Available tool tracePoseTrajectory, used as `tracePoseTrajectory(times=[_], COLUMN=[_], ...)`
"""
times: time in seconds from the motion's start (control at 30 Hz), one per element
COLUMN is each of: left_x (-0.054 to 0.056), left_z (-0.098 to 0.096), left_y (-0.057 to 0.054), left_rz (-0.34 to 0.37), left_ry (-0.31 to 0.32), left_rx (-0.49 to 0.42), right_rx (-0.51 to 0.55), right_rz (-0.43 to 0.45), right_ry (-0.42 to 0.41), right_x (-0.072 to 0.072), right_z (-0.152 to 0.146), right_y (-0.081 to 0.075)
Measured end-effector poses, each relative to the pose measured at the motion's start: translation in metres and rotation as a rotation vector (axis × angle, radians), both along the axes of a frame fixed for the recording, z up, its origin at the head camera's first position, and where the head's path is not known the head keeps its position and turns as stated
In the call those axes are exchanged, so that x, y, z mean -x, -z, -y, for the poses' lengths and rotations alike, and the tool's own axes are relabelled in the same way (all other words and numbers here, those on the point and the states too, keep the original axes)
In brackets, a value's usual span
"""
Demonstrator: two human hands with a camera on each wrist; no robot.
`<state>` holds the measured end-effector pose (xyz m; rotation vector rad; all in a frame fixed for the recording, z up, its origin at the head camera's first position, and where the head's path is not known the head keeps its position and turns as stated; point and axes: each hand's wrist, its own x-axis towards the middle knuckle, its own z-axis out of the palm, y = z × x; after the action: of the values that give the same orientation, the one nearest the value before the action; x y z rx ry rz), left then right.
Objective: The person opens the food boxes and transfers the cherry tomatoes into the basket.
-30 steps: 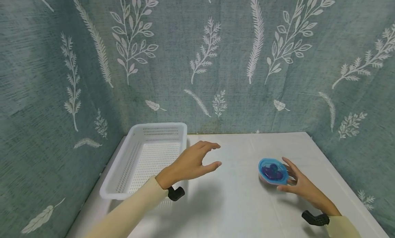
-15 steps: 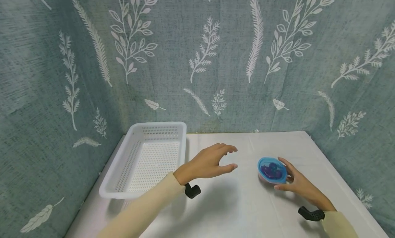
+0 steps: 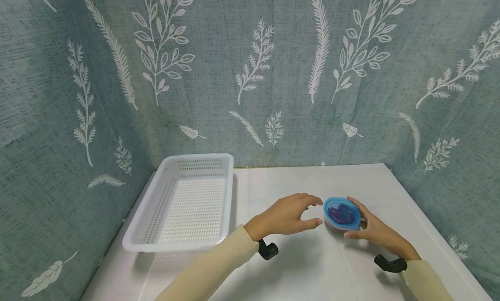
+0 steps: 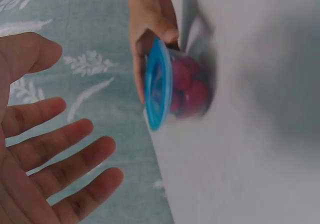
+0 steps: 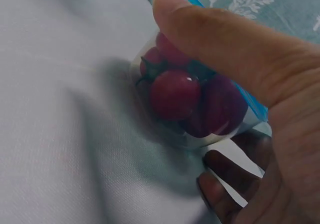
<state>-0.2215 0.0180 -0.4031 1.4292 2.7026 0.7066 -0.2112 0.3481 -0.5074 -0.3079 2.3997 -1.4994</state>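
Note:
A small clear plastic tub (image 3: 340, 214) with a blue lid (image 4: 158, 84) is on the white table, toward the right. Through its side I see red cherry tomatoes (image 5: 175, 95), some with green stems; under the lid they look purple. My right hand (image 3: 376, 231) holds the tub from its right side, thumb on the near side and index finger at the far side of the lid. My left hand (image 3: 291, 214) hovers just left of the tub, fingers spread and thumb apart, with nothing in it. In the left wrist view its palm and straight fingers (image 4: 75, 169) show.
A white perforated plastic basket (image 3: 230, 197) stands at the left of the table, with nothing in it. The white table (image 3: 273, 179) is bounded at the back and sides by green-grey leaf-patterned cloth (image 3: 218, 75).
My left hand has moved right, from beside the basket to near the tub. The right hand has closed in slightly around the tub, which stays in about the same place.

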Motion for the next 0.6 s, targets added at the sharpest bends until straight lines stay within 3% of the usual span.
tracePoseTrajectory(times=[0.27,0.6], left_x=[0.008,0.027], left_z=[-0.021,-0.03], left_y=[0.017,0.053], left_rz=[0.044,0.143], left_ry=[0.049,-0.012], left_rx=[-0.033,-0.054], right_rx=[0.013,0.036], right_rz=[0.03,-0.028], right_ry=[0.009,0.007], right_x=[0.001,0.0], right_z=[-0.005,-0.005], right_y=[0.004,0.007])
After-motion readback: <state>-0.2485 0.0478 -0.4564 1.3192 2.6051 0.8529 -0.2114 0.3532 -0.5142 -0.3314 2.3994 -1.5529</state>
